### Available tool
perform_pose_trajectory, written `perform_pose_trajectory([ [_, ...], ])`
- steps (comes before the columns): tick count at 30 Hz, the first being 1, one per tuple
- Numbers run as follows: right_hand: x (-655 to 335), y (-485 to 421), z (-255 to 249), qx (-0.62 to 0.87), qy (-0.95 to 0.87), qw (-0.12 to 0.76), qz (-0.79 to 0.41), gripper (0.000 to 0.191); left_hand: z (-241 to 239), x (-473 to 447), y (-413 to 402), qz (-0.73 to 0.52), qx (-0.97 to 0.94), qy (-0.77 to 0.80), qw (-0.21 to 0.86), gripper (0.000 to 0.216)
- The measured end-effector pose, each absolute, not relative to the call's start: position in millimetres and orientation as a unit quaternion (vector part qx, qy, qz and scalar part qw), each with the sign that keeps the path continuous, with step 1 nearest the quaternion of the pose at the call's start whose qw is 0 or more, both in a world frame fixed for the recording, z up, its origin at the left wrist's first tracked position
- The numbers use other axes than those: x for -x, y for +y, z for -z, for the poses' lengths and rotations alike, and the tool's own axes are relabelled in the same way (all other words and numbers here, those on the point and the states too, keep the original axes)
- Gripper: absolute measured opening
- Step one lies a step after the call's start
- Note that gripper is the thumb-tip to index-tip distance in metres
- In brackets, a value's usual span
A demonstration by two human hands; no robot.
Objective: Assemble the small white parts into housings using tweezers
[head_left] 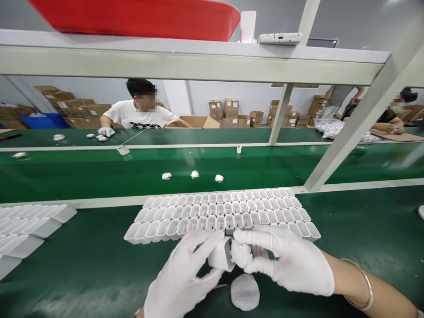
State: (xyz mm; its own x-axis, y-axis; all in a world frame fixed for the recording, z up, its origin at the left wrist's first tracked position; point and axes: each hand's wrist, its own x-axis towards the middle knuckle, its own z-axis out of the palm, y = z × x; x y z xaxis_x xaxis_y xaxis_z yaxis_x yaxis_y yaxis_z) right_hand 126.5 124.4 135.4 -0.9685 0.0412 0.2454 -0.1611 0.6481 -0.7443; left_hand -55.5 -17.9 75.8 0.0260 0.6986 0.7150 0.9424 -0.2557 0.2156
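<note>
The gloved left hand (185,276) has its thumb and fingers closed around a white rounded-square cup (219,257), tilted on its side. The gloved right hand (288,260) pinches a lumpy white piece (241,253) at the cup's three o'clock side, close to its rim; whether the two touch is hard to tell.

The piece could slip or go in crooked if brought to the rim askew, since smooth gloves grip by the fingertips alone. Glove fabric might also snag at the edge. A careless drop of either wrist could push the white round disc (245,292), lying at five o'clock on the green bench (99,269).

The likeliest knock is at twelve o'clock: a block of white cups (220,210) stands in tight rows just beyond the fingers, so a forward jolt could shove several at once. A second block of cups (24,236) stands at nine to ten o'clock, well apart.

Farther out, at eleven to twelve, three small white parts lie on a green strip (99,172). A slanting metal post (347,115) blocks reach toward one o'clock, and a shelf (192,62) bearing a red bin (139,20) crosses overhead at twelve.
</note>
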Motion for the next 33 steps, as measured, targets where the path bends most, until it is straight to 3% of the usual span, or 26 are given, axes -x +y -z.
perform_pose_trajectory([
  [11, -130.8, 121.1, -125.4, 0.061, -0.913, 0.059, -0.399, 0.037, -72.1, 51.1, -16.3, 0.374, 0.694, -0.61, 0.084, 0.043],
  [17, -121.6, 134.9, -128.4, 0.146, -0.841, -0.034, -0.52, 0.111, -73.0, 43.6, -17.6, 0.401, 0.667, -0.625, 0.062, 0.045],
  [23, -114.5, 132.0, -123.6, 0.076, -0.719, -0.066, -0.688, 0.098, -71.5, 31.9, -11.5, 0.449, 0.676, -0.582, 0.055, 0.043],
  [28, -109.1, 122.3, -116.5, 0.089, -0.67, -0.014, -0.737, 0.082, -66.8, 26.1, -8.2, 0.472, 0.659, -0.584, 0.051, 0.039],
  [30, -110.2, 123.7, -117.6, 0.099, -0.691, -0.003, -0.716, 0.079, -64.1, 26.3, -8.0, 0.471, 0.65, -0.594, 0.051, 0.041],
  [33, -114.4, 125.4, -125.3, 0.147, -0.804, -0.004, -0.576, 0.078, -59.1, 25.8, -4.7, 0.471, 0.628, -0.618, 0.04, 0.041],
])
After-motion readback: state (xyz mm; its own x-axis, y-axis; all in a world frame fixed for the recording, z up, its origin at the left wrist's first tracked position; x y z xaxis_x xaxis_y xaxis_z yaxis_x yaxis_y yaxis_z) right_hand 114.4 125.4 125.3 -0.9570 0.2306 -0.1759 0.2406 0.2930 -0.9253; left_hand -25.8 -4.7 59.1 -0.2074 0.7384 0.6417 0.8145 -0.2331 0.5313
